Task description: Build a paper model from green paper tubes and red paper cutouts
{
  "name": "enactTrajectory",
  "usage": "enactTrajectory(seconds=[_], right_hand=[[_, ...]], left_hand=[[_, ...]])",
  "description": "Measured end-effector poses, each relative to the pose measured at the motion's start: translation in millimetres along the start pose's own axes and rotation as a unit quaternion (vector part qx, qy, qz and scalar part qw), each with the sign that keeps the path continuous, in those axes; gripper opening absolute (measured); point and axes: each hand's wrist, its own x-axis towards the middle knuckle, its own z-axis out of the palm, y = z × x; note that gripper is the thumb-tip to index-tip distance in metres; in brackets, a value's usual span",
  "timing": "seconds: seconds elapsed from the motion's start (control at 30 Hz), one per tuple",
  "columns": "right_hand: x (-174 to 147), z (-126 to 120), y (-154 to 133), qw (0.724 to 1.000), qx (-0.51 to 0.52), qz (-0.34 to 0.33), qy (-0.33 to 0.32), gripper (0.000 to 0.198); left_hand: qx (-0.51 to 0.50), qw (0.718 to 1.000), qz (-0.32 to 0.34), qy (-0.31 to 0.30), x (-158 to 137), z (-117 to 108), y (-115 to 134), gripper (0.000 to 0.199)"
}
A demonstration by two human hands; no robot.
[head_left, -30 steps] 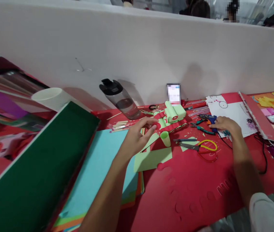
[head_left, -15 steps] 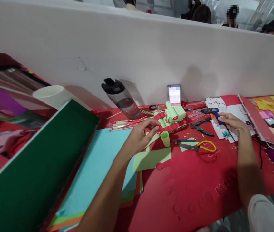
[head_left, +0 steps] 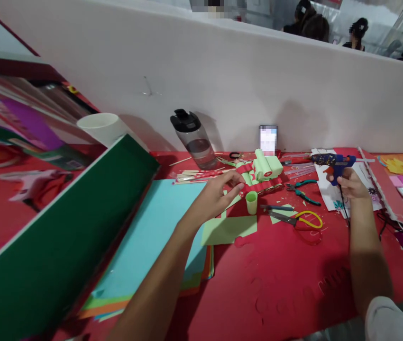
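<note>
My right hand grips a blue glue gun lifted off the table, nozzle pointing left, its black cord trailing down. My left hand reaches forward with fingers apart, fingertips touching light green paper beside a red and green paper model. A small green paper tube stands upright just right of that hand. A light green sheet lies below it on the red table.
Yellow-handled scissors, teal pliers, a dark-capped water bottle, loose sticks, a phone against the white partition. A stack of coloured paper and a green board fill the left. People sit beyond the partition.
My right hand picked the glue gun up from the table and raised it to the right. My left hand stayed by the paper model. The view shifted left.
</note>
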Motion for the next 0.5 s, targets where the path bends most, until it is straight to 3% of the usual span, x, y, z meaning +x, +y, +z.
enactTrajectory(seconds=[0.13,0.23,0.3,0.5], right_hand=[[-12,30,-25,0.998,-0.021,-0.017,-0.063,0.045],[-15,57,-33,0.996,-0.04,-0.047,-0.072,0.035],[-15,73,-33,0.994,-0.052,-0.065,-0.066,0.041],[-13,107,-31,0.992,-0.098,-0.016,-0.081,0.052]], left_hand=[[-0.02,1.0,-0.019,0.004,1,2,-5,0.016],[-0.045,0.999,-0.025,0.011,2,4,-7,0.019],[-0.057,0.998,-0.028,0.011,3,5,-8,0.022],[-0.055,0.997,-0.046,0.012,5,2,-9,0.024]])
